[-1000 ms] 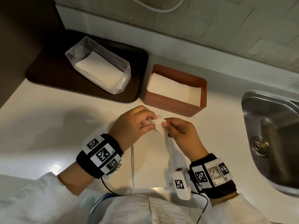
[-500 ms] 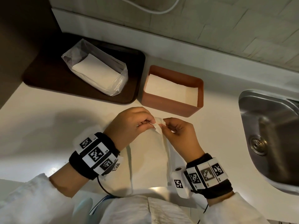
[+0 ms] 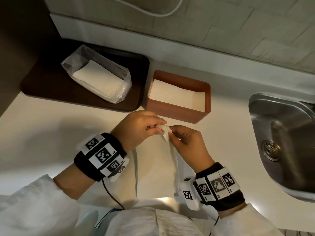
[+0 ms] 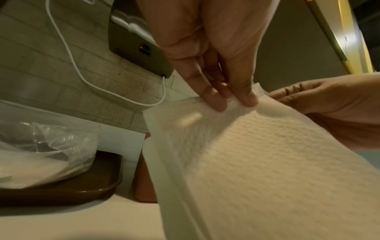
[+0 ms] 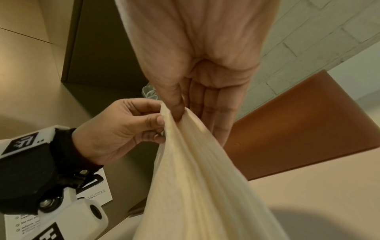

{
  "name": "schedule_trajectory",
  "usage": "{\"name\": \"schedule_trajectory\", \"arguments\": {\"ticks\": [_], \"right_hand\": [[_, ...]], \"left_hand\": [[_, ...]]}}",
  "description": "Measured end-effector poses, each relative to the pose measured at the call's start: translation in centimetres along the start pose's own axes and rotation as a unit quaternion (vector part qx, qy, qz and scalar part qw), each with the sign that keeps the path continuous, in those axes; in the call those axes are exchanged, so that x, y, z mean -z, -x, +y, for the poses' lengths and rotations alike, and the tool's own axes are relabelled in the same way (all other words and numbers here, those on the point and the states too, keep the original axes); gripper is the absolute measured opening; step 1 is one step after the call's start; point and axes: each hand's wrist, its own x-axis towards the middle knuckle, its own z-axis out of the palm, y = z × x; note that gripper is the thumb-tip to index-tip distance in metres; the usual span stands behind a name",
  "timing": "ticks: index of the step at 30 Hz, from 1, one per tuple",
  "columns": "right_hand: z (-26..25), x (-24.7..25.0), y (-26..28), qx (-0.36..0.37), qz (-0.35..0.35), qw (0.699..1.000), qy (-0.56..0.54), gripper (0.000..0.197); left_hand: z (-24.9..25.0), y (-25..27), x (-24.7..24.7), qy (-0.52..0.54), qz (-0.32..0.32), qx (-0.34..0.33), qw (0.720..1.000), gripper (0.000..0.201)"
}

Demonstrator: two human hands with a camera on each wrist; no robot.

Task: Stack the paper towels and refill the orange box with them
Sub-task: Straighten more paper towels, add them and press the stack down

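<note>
I have one paper towel (image 3: 153, 167) lifted off the worktop (image 3: 51, 142) in front of me, and both my hands meet at its top edge. My left hand (image 3: 139, 130) pinches that edge between thumb and fingertips (image 4: 218, 104), and my right hand (image 3: 185, 143) pinches the same edge just beside it, thumb against the sheet with the other fingers lying along its far face. The towel hangs down toward my body from that grip, its right side gathered into long loose folds, its embossed texture plain in the left wrist view. Beyond my hands the orange box (image 3: 177, 113) stands on the worktop with a flat white stack of towels (image 3: 177, 97) lying inside it, below the rim. To its left, just beside it, a dark brown tray (image 3: 42, 82) carries a clear plastic bag (image 3: 119, 89) with more white towels in it. A steel sink (image 3: 281, 142) is set into the worktop at my right.
</note>
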Motion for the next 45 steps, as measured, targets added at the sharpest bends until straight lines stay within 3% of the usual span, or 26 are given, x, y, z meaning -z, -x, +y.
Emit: {"name": "schedule_trajectory", "arguments": {"ticks": [5, 9, 16, 25, 32, 42, 45], "right_hand": [[0.1, 0.0, 0.0, 0.031, -0.012, 0.999, 0.037, 0.018], [0.1, 0.1, 0.0, 0.025, -0.031, 0.999, 0.026, 0.021], [0.1, 0.4, -0.3, -0.07, -0.06, 0.993, -0.072, 0.022], [-0.3, 0.7, -0.9, -0.14, -0.074, 0.977, -0.142, 0.016], [-0.5, 0.5, -1.4, -0.169, -0.074, 0.972, -0.144, 0.018], [-0.1, 0.0, -1.9, -0.14, 0.006, 0.986, -0.091, 0.014], [-0.3, 0.2, -1.7, -0.131, -0.005, 0.987, -0.09, 0.017]], "left_hand": [[0.0, -0.2, 0.3, 0.004, -0.021, 0.01, 1.0, 0.039], [0.4, -0.3, 0.5, -0.005, -0.022, 0.021, 1.0, 0.024], [-0.1, 0.7, -0.1, -0.066, 0.024, -0.037, 0.997, 0.022], [-0.3, 1.1, -0.1, -0.12, -0.033, -0.088, 0.988, 0.018], [-0.6, 1.2, -0.2, -0.076, -0.033, -0.043, 0.996, 0.018], [0.1, 1.2, 1.3, 0.037, -0.049, 0.124, 0.99, 0.017], [0.2, 0.5, 1.7, 0.016, -0.044, 0.118, 0.992, 0.016]]}}
